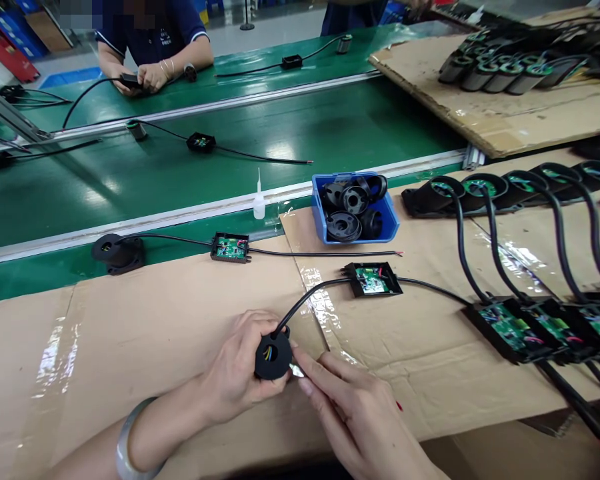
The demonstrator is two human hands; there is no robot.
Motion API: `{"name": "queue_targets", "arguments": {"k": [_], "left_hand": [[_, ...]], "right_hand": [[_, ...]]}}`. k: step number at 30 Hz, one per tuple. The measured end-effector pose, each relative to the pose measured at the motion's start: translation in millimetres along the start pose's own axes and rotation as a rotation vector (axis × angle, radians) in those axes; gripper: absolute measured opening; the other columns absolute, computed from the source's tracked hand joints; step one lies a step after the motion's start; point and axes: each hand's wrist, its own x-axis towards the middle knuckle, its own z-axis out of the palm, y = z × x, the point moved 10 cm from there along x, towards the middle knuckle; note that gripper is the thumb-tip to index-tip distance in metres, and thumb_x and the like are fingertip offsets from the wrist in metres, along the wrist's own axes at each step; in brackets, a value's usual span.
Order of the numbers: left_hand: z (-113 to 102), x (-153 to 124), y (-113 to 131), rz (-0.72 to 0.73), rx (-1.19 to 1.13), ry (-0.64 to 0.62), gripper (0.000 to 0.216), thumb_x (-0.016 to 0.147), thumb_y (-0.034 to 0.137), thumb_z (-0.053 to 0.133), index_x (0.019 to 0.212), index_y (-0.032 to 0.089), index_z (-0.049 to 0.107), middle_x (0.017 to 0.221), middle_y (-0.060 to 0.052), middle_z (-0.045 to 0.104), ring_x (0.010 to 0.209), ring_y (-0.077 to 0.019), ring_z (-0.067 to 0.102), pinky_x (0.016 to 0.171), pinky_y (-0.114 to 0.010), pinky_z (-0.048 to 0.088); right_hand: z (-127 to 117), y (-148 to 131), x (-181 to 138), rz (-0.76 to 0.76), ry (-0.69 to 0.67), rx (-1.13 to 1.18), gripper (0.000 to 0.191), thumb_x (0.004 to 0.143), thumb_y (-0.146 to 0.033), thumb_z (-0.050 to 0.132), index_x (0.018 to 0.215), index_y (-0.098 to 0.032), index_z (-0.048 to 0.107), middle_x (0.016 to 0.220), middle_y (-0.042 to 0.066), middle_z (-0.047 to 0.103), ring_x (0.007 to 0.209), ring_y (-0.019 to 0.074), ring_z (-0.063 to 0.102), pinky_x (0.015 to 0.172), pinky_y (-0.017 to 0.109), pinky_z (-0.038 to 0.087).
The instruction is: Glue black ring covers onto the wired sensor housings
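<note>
My left hand (243, 363) is wrapped round a black cylindrical housing (279, 365), its round cap facing me with coloured wires showing in the hole. From the housing a black cable runs to an open black box with a green circuit board (374, 280) lying on the cardboard. My right hand (353, 407) pinches a small tool with a shiny pointed tip (296, 370), and the tip is against or very near the cap's right edge. Most of the tool is hidden by my fingers; a red bit shows beyond them.
A blue bin (355, 208) holds several black caps. Behind my hands lies another wired housing (117, 253), near a small white bottle (259, 200). Several wired assemblies (520, 333) line the right side. Across the green conveyor (260, 133), a co-worker (155, 47) handles a similar part.
</note>
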Motion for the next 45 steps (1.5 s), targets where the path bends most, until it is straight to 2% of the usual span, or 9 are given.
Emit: {"name": "queue_targets", "arguments": {"k": [7,17,29,35,45], "left_hand": [[1.2,0.3,-0.7,0.007,-0.002,0.007,0.053,0.08,0.013,0.064,0.127,0.021,0.041,0.111,-0.01,0.062,0.108,-0.0264,0.06,0.092,-0.042,0.052],[1.8,0.2,-4.6,-0.02,-0.021,0.017,0.054,0.078,0.012,0.064,0.126,0.023,0.042,0.111,-0.008,0.062,0.108,-0.0243,0.06,0.091,-0.037,0.052],[0.1,-0.6,-5.8,0.007,0.004,0.052,0.052,0.078,0.013,0.064,0.124,0.024,0.042,0.109,-0.008,0.062,0.103,-0.0242,0.062,0.087,-0.04,0.054],[-1.6,1.5,-3.0,0.009,0.002,0.043,0.049,0.077,0.012,0.062,0.121,0.024,0.043,0.108,-0.008,0.063,0.101,-0.0235,0.063,0.084,-0.038,0.055],[-2.1,1.5,-2.9,0.008,0.032,0.06,0.048,0.077,0.012,0.062,0.119,0.024,0.043,0.107,-0.008,0.064,0.101,-0.0236,0.063,0.085,-0.038,0.054]], "right_hand": [[0.8,-2.6,0.7,-0.012,-0.014,0.007,0.041,0.105,-0.022,0.038,0.142,-0.019,0.054,0.082,0.004,0.061,0.069,0.0163,0.064,0.059,0.026,0.052],[-7.0,-8.7,13.0,-0.005,0.037,0.072,0.039,0.102,-0.022,0.038,0.127,-0.012,0.067,0.067,0.001,0.055,0.055,0.0139,0.059,0.049,0.024,0.039],[-5.1,-3.2,15.4,0.07,0.006,0.065,0.042,0.1,-0.024,0.036,0.124,-0.018,0.069,0.064,0.0,0.053,0.054,0.016,0.057,0.051,0.029,0.031],[-3.2,-1.8,17.2,0.108,-0.044,0.101,0.041,0.098,-0.024,0.037,0.123,-0.021,0.07,0.065,0.0,0.053,0.053,0.0153,0.054,0.052,0.029,0.027],[-4.0,0.2,16.8,0.132,-0.057,0.143,0.041,0.096,-0.024,0.038,0.122,-0.025,0.07,0.069,0.002,0.059,0.06,0.0171,0.06,0.055,0.029,0.028]]}}
